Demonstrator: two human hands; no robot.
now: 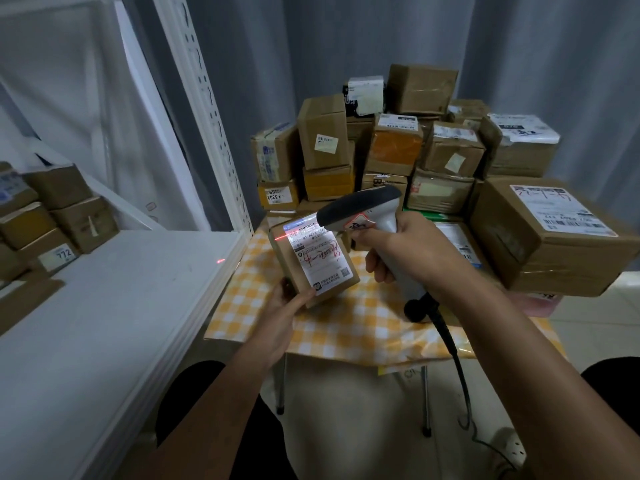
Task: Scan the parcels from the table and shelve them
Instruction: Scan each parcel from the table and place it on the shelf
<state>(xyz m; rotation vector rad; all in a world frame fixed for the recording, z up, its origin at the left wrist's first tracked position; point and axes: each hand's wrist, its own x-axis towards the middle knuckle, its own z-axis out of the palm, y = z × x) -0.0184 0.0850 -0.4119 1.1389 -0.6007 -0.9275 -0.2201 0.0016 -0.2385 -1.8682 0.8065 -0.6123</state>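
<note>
My left hand (289, 303) grips a small brown parcel (311, 261) by its lower corner, above the yellow checked tablecloth (346, 327). The parcel's white label faces up and is lit by the scanner's light; a red laser line crosses its top edge. My right hand (401, 247) holds the grey handheld scanner (360, 209) by its handle, its head aimed down at the label from the right. The scanner's black cable (453, 351) hangs below my wrist.
Several cardboard parcels (398, 143) are stacked at the back of the table, with a large box (554, 233) at the right. The white shelf (114, 306) on the left carries several shelved parcels (52, 216). A white perforated upright (214, 116) stands between shelf and table.
</note>
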